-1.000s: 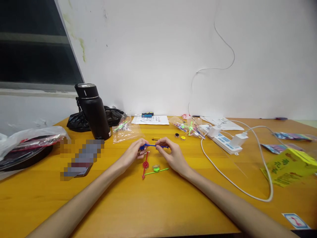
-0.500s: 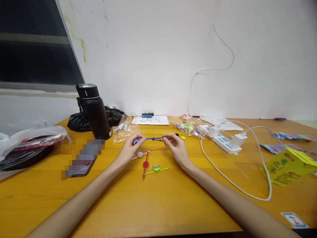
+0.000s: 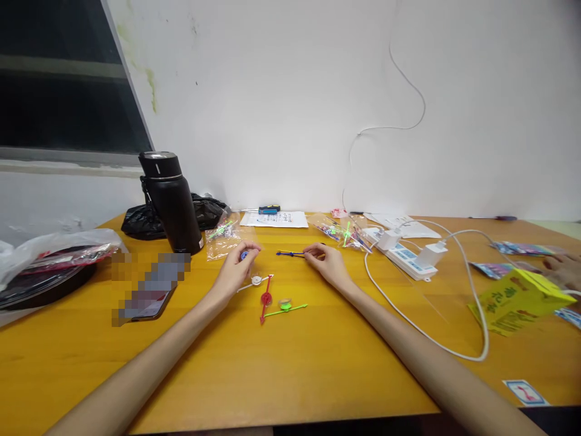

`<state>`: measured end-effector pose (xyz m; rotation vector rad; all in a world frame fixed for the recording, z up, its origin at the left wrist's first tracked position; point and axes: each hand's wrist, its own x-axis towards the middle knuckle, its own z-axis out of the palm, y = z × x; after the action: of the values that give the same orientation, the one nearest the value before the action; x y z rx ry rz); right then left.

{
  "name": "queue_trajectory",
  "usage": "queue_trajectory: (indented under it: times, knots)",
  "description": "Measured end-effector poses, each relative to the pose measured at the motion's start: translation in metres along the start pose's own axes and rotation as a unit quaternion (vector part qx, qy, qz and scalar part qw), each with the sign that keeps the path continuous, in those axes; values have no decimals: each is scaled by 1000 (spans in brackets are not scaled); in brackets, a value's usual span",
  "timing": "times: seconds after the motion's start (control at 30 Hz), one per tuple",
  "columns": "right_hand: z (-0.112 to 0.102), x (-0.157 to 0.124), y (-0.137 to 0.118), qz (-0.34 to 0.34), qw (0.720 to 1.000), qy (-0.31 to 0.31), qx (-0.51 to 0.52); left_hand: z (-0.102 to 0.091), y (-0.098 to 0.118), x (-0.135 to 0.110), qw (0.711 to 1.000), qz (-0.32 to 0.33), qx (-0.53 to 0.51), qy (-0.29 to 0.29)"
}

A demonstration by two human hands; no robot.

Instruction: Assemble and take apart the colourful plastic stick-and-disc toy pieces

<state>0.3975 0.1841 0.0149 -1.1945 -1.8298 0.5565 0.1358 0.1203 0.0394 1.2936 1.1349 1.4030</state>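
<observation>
My left hand is closed in a pinch on a small blue disc just above the table. A little to its right, my right hand pinches the end of a thin blue stick that points left toward the disc; stick and disc are apart. In front of the hands lie a white stick with a disc, a red stick with a disc and a green stick with a disc.
A black bottle and a black bag stand at the back left, a phone nearer. Clear bags of parts, papers, a power strip with cables and a yellow box lie right. Another person's hand shows at the right edge.
The blue disc and blue stick, joined a second ago, have come apart. My left hand carried the disc left and my right hand drew the stick right, both farther from me.
</observation>
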Motion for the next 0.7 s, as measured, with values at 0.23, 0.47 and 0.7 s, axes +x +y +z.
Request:
queue_trajectory:
  times: [0.23,0.47,0.7]
  knots:
    - [3,0,2,16,999,-20,-19,3,-7,-1,999,10,-33,-39]
    - [4,-14,-30,-111,994,-2,15,5,2,-12,982,123,84,-118]
    - [12,-39,-72,-250,963,-103,0,12,12,-25,952,184,161,-183]
